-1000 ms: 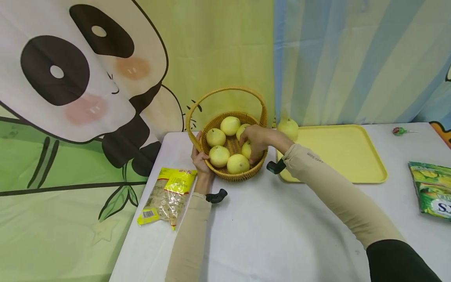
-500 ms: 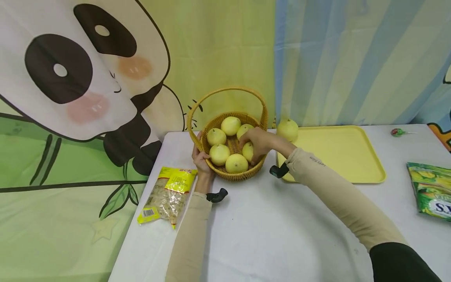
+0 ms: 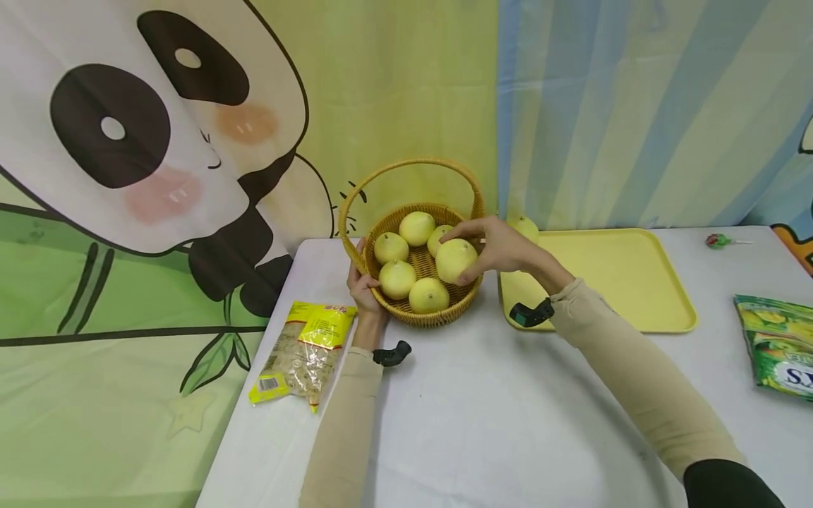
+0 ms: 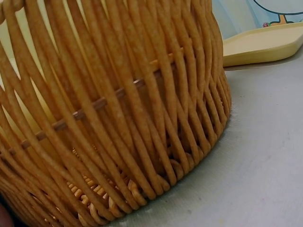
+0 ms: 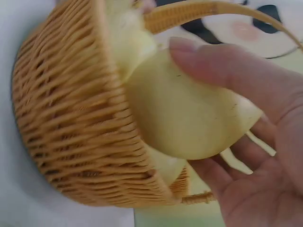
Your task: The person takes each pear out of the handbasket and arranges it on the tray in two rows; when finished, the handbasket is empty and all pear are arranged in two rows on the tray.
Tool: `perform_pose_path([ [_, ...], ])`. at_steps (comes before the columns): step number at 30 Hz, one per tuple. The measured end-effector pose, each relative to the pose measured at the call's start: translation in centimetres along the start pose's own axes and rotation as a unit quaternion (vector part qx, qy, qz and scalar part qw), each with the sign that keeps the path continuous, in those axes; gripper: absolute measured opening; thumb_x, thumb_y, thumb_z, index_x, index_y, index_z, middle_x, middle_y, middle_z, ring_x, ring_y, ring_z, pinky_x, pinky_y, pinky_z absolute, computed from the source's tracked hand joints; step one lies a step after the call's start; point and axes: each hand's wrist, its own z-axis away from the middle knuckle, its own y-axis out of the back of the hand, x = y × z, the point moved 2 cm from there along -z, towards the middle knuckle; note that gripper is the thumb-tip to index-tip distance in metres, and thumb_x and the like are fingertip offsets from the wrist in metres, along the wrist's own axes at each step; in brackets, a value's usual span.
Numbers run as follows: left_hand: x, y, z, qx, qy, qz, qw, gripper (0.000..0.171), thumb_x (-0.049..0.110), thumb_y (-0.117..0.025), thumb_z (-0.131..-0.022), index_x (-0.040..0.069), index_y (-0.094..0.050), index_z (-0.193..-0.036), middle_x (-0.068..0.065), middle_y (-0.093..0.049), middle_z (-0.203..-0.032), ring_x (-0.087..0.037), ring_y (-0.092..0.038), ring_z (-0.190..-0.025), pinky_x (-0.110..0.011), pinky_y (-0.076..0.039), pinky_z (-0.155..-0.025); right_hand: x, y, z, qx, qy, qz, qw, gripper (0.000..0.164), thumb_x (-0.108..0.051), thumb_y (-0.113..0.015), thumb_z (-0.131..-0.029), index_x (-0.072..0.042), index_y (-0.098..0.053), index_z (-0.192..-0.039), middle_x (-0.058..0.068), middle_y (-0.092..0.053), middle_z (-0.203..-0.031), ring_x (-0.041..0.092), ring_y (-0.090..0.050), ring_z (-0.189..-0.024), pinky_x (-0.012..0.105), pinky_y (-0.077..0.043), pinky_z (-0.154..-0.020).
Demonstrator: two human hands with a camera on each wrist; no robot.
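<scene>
A round wicker basket [image 3: 432, 317] with a tall arched handle holds several round, pale-yellow fruits [image 3: 396, 279]. My left hand [image 3: 363, 288] grips its left side, thumb at the rim and the other fingers mostly hidden behind the wall. My right hand [image 3: 498, 247] holds one pale-yellow fruit [image 5: 184, 109] between thumb and fingers at the basket's right rim, higher than the others. In the left wrist view, the basket wall [image 4: 118, 109] fills most of the picture. Another fruit [image 3: 526, 227] shows partly behind my right hand, by the tray's back left corner.
A yellow tray [image 3: 622, 282] lies right of the basket. At the left is a yellow, partly clear food packet [image 3: 305, 353]. A lollipop [image 3: 719, 241] and a green packet [image 3: 778, 346] lie at the far right. A printed curtain [image 3: 406, 85] hangs behind the white table.
My right hand has lifted a fruit from the basket's right side and moved slightly right with it. The left hand keeps its hold on the basket.
</scene>
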Motion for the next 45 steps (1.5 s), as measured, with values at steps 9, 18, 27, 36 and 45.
perform_pose_path([
  [9,-0.1,-0.2,0.1,0.009,0.004,0.001,0.9999,0.092,-0.006,-0.032,-0.070,0.001,-0.043,-0.161,-0.011,-0.048,-0.165,-0.025,-0.040,-0.155,-0.043,-0.026,-0.129,0.4,2.7,3.2,0.056,0.037,-0.149,0.987,0.070,0.004,-0.091,-0.075,-0.002,-0.067,-0.141,0.013,-0.063,-0.147,0.022,-0.064,-0.124,0.036,-0.061,-0.091],
  [18,-0.2,-0.1,0.1,0.010,0.011,0.014,0.9998,0.095,-0.005,-0.031,-0.067,0.000,-0.041,-0.161,-0.013,-0.046,-0.166,-0.026,-0.041,-0.155,-0.040,-0.028,-0.128,1.6,6.1,5.8,0.108,0.058,-0.153,0.981,0.069,0.012,-0.088,-0.075,0.005,-0.066,-0.140,0.006,-0.069,-0.142,0.017,-0.069,-0.122,0.030,-0.063,-0.081],
  [27,-0.2,0.0,0.0,0.010,0.013,0.021,0.9996,0.094,-0.007,-0.030,-0.068,0.002,-0.044,-0.160,-0.012,-0.044,-0.167,-0.026,-0.041,-0.155,-0.040,-0.028,-0.128,3.8,8.3,8.1,0.162,0.030,-0.119,0.979,0.071,0.012,-0.091,-0.070,0.005,-0.068,-0.137,0.006,-0.073,-0.138,0.012,-0.058,-0.136,0.021,-0.055,-0.098],
  [36,-0.3,0.0,0.0,0.006,0.012,0.029,0.9995,0.093,-0.008,-0.029,-0.070,0.003,-0.044,-0.160,-0.013,-0.045,-0.166,-0.027,-0.039,-0.156,-0.041,-0.027,-0.129,7.9,10.9,10.6,0.206,-0.082,-0.064,0.973,0.071,-0.004,-0.094,-0.075,-0.004,-0.068,-0.141,-0.004,-0.071,-0.141,0.016,-0.046,-0.150,0.051,-0.040,-0.122],
  [45,-0.2,0.0,0.0,0.008,0.011,0.011,0.9998,0.094,-0.007,-0.030,-0.068,0.001,-0.042,-0.161,-0.012,-0.048,-0.165,-0.025,-0.041,-0.155,-0.040,-0.028,-0.129,12.4,11.2,11.3,0.225,-0.131,-0.054,0.964,0.072,-0.012,-0.095,-0.077,-0.008,-0.068,-0.143,-0.001,-0.068,-0.146,0.031,-0.044,-0.152,0.059,-0.037,-0.120],
])
